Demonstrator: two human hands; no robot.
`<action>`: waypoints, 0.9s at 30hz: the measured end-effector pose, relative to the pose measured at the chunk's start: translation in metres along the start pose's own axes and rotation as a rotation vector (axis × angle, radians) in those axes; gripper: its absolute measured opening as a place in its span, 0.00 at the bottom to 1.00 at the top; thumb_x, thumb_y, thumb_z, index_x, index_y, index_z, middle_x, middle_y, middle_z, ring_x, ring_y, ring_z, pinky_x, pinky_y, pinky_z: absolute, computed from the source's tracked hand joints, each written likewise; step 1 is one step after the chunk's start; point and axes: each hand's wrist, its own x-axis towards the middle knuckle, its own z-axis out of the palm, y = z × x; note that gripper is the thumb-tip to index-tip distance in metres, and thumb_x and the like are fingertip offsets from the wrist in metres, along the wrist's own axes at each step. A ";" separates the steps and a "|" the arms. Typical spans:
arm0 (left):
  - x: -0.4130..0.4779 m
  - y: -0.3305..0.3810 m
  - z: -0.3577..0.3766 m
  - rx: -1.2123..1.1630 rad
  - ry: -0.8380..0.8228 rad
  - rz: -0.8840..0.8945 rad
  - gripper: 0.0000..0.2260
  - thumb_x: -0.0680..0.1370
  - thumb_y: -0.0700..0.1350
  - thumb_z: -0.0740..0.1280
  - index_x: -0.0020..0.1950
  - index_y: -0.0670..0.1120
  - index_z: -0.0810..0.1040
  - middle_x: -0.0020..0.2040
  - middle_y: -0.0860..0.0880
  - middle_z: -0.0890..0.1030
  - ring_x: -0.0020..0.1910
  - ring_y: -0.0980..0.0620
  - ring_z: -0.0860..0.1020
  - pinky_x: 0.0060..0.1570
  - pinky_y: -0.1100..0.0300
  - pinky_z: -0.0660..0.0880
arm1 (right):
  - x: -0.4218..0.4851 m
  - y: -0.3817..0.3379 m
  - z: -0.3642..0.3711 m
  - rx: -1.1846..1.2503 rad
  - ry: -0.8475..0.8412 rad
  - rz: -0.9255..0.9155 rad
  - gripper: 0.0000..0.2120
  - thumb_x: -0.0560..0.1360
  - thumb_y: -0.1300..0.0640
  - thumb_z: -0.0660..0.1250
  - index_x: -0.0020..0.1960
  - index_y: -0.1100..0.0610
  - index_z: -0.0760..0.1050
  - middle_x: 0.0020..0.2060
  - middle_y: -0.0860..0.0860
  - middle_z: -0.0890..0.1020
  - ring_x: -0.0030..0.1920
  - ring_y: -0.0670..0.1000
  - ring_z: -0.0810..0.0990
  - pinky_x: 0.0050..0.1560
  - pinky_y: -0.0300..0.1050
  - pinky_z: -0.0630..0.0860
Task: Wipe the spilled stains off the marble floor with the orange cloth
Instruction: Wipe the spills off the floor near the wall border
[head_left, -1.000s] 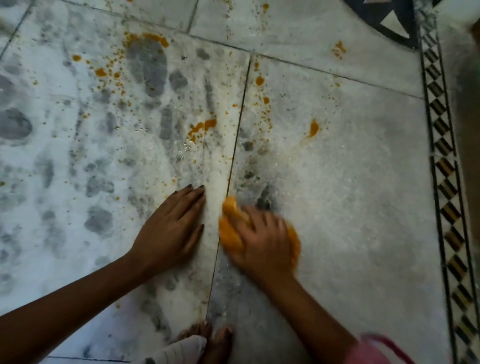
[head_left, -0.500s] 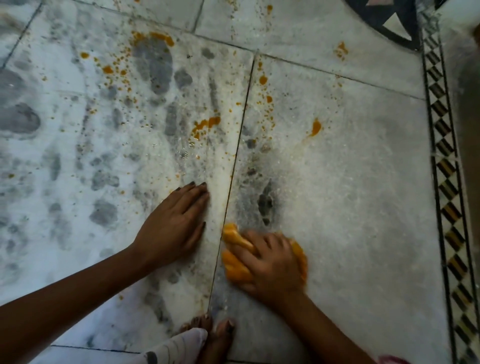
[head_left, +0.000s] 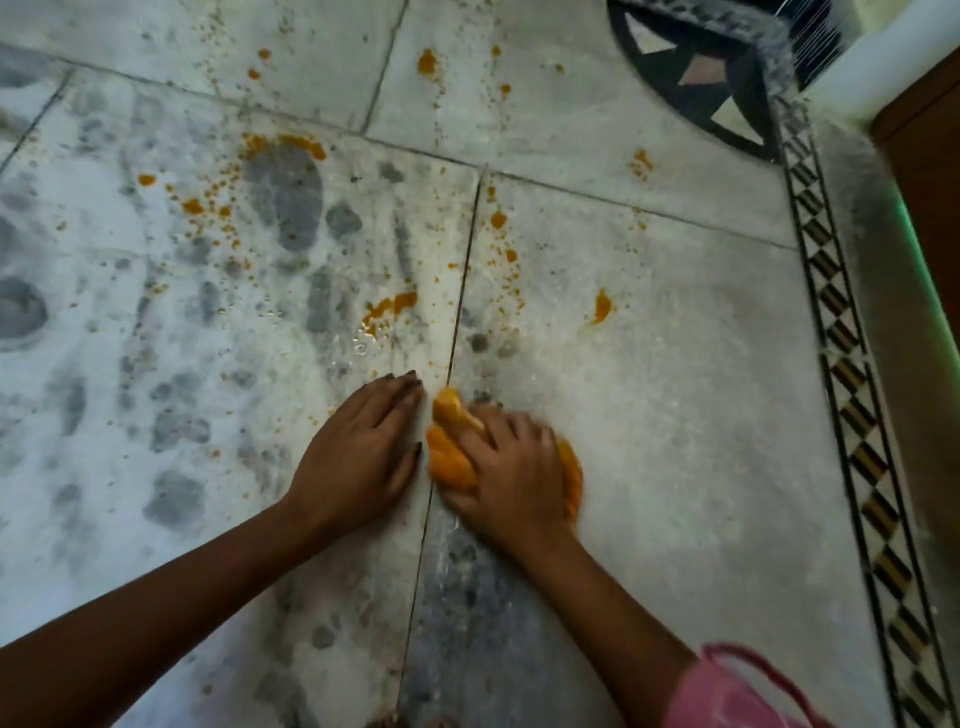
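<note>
My right hand (head_left: 511, 470) lies on top of the bunched orange cloth (head_left: 449, 457), fingers curled over it, pressing it onto the marble floor (head_left: 675, 415) just right of a tile joint. The cloth shows at the hand's left and right edges; its middle is hidden. My left hand (head_left: 361, 447) rests flat on the tile to the left of the joint, fingers straight, almost touching the cloth. Orange stains spread beyond the hands: a smear (head_left: 389, 306) left of the joint, a blob (head_left: 601, 306) to the right, and several drops (head_left: 208, 202) further away.
A dark patterned border strip (head_left: 841, 332) runs down the right side, with a round dark inlay (head_left: 696, 67) at the top right. A brown wooden panel (head_left: 930, 171) and a white edge stand beyond it. My pink sleeve (head_left: 743, 691) shows at bottom right.
My right hand drew the cloth back toward me, then pushed it forward again beside the joint. The view has shifted back, showing more floor. My left hand has stayed planted.
</note>
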 end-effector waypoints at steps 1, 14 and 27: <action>0.002 0.000 0.000 0.002 0.011 -0.007 0.25 0.75 0.51 0.56 0.67 0.37 0.71 0.65 0.39 0.73 0.63 0.41 0.72 0.62 0.50 0.69 | -0.018 0.012 -0.004 0.008 -0.001 -0.036 0.28 0.65 0.37 0.60 0.61 0.48 0.75 0.55 0.52 0.80 0.48 0.56 0.75 0.49 0.49 0.67; 0.011 -0.008 0.000 0.022 -0.009 -0.008 0.26 0.75 0.52 0.56 0.67 0.38 0.71 0.66 0.40 0.73 0.64 0.41 0.72 0.62 0.50 0.69 | 0.078 0.009 0.002 -0.014 -0.017 0.148 0.27 0.67 0.40 0.63 0.63 0.49 0.73 0.58 0.52 0.78 0.52 0.58 0.76 0.51 0.53 0.70; 0.016 -0.010 -0.006 0.051 -0.044 0.024 0.26 0.74 0.52 0.56 0.65 0.37 0.74 0.64 0.38 0.75 0.62 0.40 0.74 0.60 0.48 0.69 | 0.120 0.032 -0.005 0.013 -0.091 0.349 0.29 0.73 0.42 0.64 0.71 0.48 0.63 0.70 0.52 0.67 0.66 0.59 0.65 0.64 0.56 0.60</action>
